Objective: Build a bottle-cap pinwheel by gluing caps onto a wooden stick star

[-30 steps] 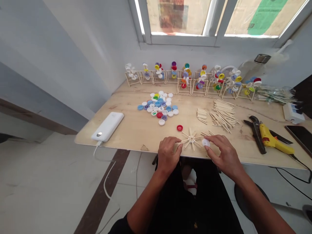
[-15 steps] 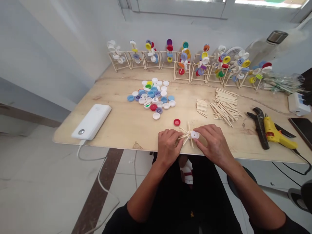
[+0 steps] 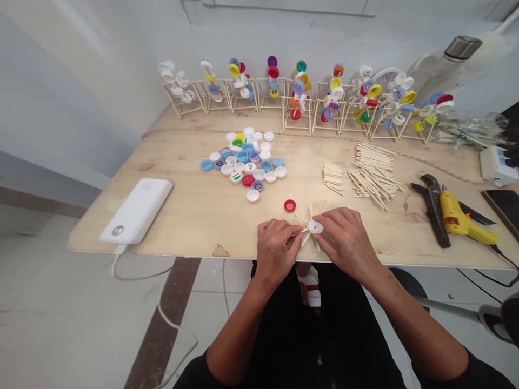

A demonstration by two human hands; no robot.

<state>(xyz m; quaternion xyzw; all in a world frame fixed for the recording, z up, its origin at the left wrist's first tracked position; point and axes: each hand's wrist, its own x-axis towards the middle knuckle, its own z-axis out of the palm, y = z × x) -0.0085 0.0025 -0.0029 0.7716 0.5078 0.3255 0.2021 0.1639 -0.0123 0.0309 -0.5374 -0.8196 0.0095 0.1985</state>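
My left hand [image 3: 278, 248] pinches one stick of a small star-shaped stick wheel [image 3: 301, 219] at the table's front edge. My right hand [image 3: 347, 237] holds a white disc [image 3: 315, 227] between thumb and fingers, over the middle of the wheel. The disc has a small dark hole in its centre. Just behind my hands lies a red bottle cap [image 3: 290, 205]. A pile of white, blue, purple and other caps [image 3: 242, 156] is farther back on the left. Short sticks [image 3: 332, 177] and a heap of longer sticks [image 3: 373, 173] lie behind my right hand.
Stick frames with cap wheels [image 3: 298, 102] line the back. A white power bank [image 3: 138, 210] with a cable lies left. At right are black cutters [image 3: 433, 210], a yellow glue gun [image 3: 460, 216], a phone [image 3: 503, 208], a power strip [image 3: 497, 165] and a bottle [image 3: 444, 70].
The white disc has moved left, from beside the stick wheel to over its centre, with my right hand. The camera view has shifted slightly.
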